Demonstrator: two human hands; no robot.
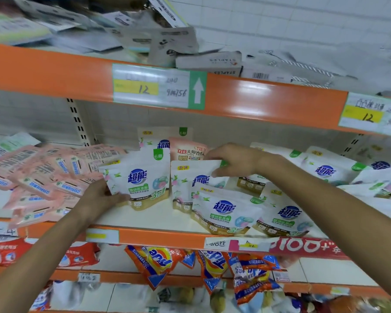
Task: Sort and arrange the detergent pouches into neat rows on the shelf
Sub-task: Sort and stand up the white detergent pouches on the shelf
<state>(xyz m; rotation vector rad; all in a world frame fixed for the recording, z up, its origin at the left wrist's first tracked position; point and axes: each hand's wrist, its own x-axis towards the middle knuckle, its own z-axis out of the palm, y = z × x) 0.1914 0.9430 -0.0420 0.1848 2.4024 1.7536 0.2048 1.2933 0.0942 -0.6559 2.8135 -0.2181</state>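
Widest of all, the orange-edged shelf (158, 237) across the middle, carrying every detergent pouch in view. Above it, an upper shelf (54, 71) with the same orange lip, loaded with a jumble of grey and white boxes (209, 62), several overhanging the edge. Below, a lower shelf (113, 276) crowded with orange Tide bags (158, 260) and red bags (7, 251). Along the middle lip at the right, a red banner (307, 246). On the left of the middle shelf, a sprawling heap of pink sachets (43, 177), flat and overlapping, reaching right up beside the left hand (104, 195). On the right, a loose pile of white pouches (325, 170), leaning at odd angles behind the right forearm. At the front edge, two tipped pouches (221, 211) overlapping side by side, covering the foot of the one behind. In the centre, two upright white ones next to each other: the left pouch (142, 179) and the right pouch (196, 177). Behind these, near the back wall, a further white pouch (165, 136) and a pink pouch (187, 150), both half hidden. Left hand gripping the left pouch at its lower left edge, thumb across the front. Right hand (230, 159) pinching the top right corner of the right pouch, thumb in front, fingers over the top. Smallest, handwritten price labels (154, 86) marked 12 on the upper lip.
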